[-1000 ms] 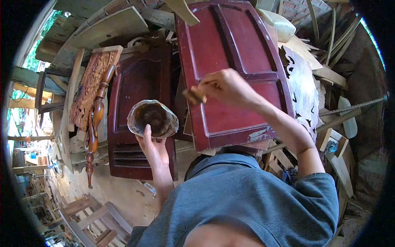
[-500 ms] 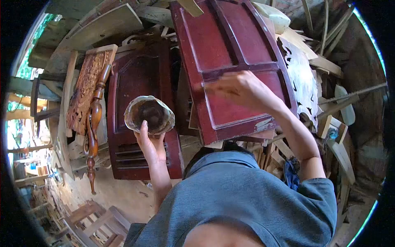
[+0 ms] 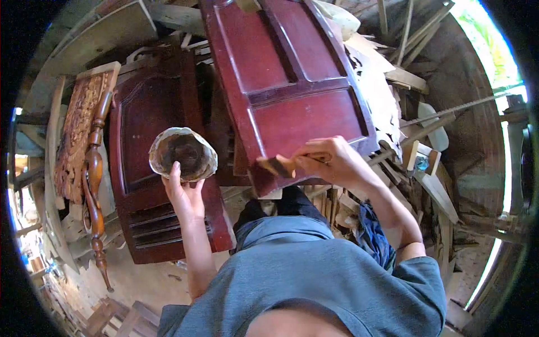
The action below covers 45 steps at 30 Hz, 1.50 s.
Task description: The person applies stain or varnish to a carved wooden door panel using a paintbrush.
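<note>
My left hand [image 3: 187, 196] grips a rough, pale-rimmed pot [image 3: 164, 147] with a dark inside, its thumb over the near rim. In my right hand [image 3: 331, 160] is a brush [image 3: 285, 166] with a wooden handle. The brush's bristles are at the lower left part of a dark red panelled door [image 3: 311, 115]; whether they touch it I cannot tell. A second dark red door [image 3: 163, 106] with slats near its lower end lies behind the pot.
A carved wooden panel [image 3: 84, 129] and a turned wooden post [image 3: 95, 174] stand at the left. At the right are a white cut-out board [image 3: 373, 84], a blue cloth [image 3: 373, 236] and loose wood pieces. Wooden frames [image 3: 132, 320] lie at the lower left.
My right hand has moved down toward the lower edge of the door, and the brush now shows clearly. The whole view has shifted; my left hand still holds the pot.
</note>
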{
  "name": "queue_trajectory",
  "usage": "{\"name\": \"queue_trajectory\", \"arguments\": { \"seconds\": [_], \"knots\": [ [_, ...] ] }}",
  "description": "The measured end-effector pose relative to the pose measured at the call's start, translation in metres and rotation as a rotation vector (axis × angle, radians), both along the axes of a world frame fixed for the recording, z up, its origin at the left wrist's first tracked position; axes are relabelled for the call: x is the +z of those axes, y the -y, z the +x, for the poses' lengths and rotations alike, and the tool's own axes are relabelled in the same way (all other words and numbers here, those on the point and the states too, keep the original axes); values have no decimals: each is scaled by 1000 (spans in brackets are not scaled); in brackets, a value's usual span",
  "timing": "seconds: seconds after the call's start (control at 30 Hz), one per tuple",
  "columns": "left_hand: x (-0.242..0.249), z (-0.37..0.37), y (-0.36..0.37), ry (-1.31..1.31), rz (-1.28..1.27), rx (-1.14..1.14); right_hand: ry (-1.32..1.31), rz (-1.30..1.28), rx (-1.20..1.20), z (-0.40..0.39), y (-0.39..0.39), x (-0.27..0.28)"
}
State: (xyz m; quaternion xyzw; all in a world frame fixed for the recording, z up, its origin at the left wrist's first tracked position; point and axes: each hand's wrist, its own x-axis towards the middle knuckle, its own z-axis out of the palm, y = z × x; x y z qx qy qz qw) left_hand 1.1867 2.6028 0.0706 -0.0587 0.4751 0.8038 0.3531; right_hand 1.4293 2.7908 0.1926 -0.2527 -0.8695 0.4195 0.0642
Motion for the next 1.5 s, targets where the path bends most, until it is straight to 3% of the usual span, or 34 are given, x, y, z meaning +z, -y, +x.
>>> {"name": "queue_trajectory", "arguments": {
  "seconds": [0.13, 0.3, 0.33, 0.4, 0.5, 0.53, 0.6, 0.67, 0.73, 0.77, 0.8, 0.83, 0.87, 0.97, 1.03, 1.07, 1.13, 1.17, 1.2, 1.23, 1.27, 1.33, 1.4, 1.47, 1.5],
  "knots": [
    [13, 10, -8, -56, -30, 9, 146, -131, -345, 43, -4, -10],
    [15, 20, -9, -16, 4, 14, 61, -80, -579, 122, -43, -16],
    [14, 22, -8, 11, 16, 15, 189, 81, -603, 138, -56, -23],
    [19, 30, -8, 10, 2, 23, 244, 247, -705, 157, -65, -18],
    [17, 37, -7, 0, -12, -30, 250, 737, -690, 179, -72, -33],
    [18, 39, -7, -6, -7, -33, 426, 879, -678, 183, -71, -44],
    [21, 40, -9, 16, -17, -44, 401, 919, -635, 169, -60, -54],
    [29, 45, -14, -25, -9, -34, 580, 982, -522, 136, -35, -65],
    [33, 47, -19, -66, 4, -31, 116, 971, -407, 105, -9, -73],
    [32, 48, -22, -62, 17, -37, 53, 902, -298, 92, 2, -71],
    [33, 49, -24, -58, 27, -42, -208, 655, -348, 73, 16, -61],
    [35, 51, -25, -58, 30, -48, -126, 442, -304, 61, 28, -42],
    [37, 54, -28, -41, 4, -31, -324, 307, -221, 50, 30, -33],
    [39, 60, -31, -59, 11, -36, -347, 112, -131, 27, 23, -39],
    [41, 64, -31, -58, 16, -52, -392, -103, -305, 17, 8, -44],
    [41, 64, -30, -47, 27, -49, -296, 44, -339, 23, -8, -54],
    [38, 64, -27, -51, 48, -33, -301, -107, -439, 49, -35, -56],
    [38, 64, -25, -52, 44, -27, -270, 81, -471, 65, -59, -70],
    [37, 63, -23, -51, 49, -18, -261, 45, -565, 78, -63, -47],
    [36, 62, -20, -48, 32, -6, -374, 145, -594, 97, -88, -79],
    [35, 62, -19, -46, 15, 3, -545, -185, -624, 112, -96, -68],
    [35, 60, -16, -56, -1, 30, 56, 547, -745, 115, -105, -50],
    [35, 59, -15, -47, -36, 64, -65, 673, -741, 103, -110, -65],
    [37, 59, -17, -50, -39, 58, 163, 836, -529, 76, -107, -82],
    [37, 58, -18, -58, -24, 52, 125, 948, -491, 59, -96, -88]
  ]
}}
